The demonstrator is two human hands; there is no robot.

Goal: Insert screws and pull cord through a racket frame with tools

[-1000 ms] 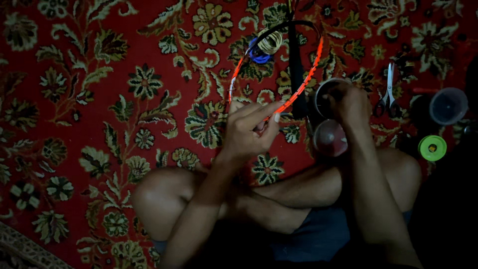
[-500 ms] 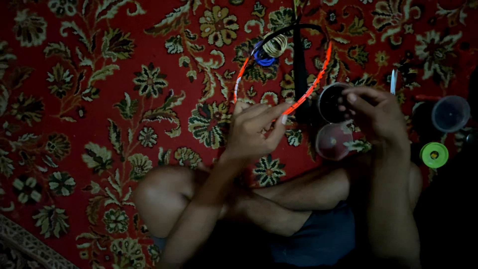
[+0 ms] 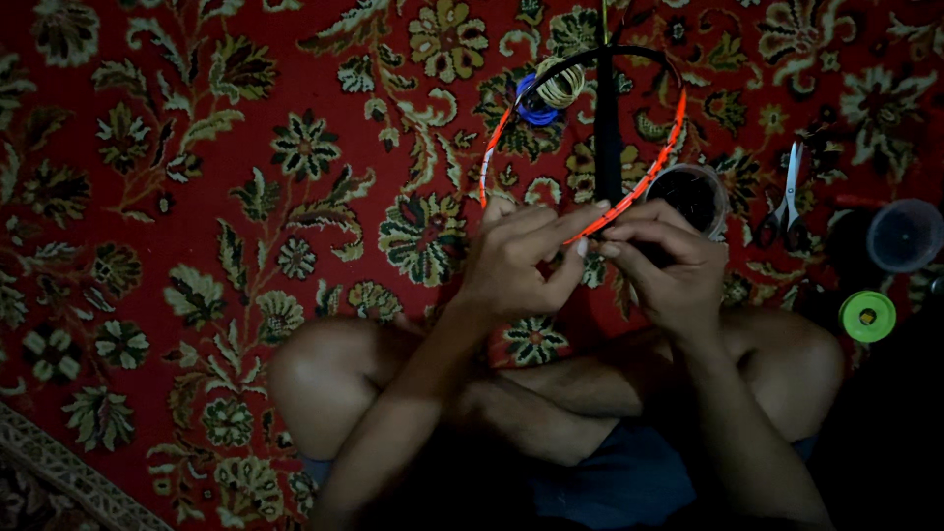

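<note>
A badminton racket head [image 3: 644, 177], an oval frame wrapped in orange with black at its far end, stands out over a red carpet [image 3: 197, 197] patterned with cream and green flowers. The frame has no strings across it, and a black shaft or strip runs down its middle. The view looks down at a person sitting cross-legged, bare knees at the bottom of the picture.

Both hands meet at the near edge of the racket head. The left hand [image 3: 521, 261] is curled, its index finger and thumb pinched on the orange rim. The right hand [image 3: 669, 265] is also closed, fingertips pressed together right beside the left hand's, at the same spot on the rim. Whether it holds a string cannot be made out in the dim light.

At the far end of the racket head lies a blue spool [image 3: 536, 103] with a coil of pale string [image 3: 560, 84]. Just right of the frame sits a round container [image 3: 693, 192], dark inside, contents unclear. Further right lie scissors [image 3: 787, 202], then a dark cup [image 3: 905, 234], and nearer the knee a green reel [image 3: 867, 317].
</note>
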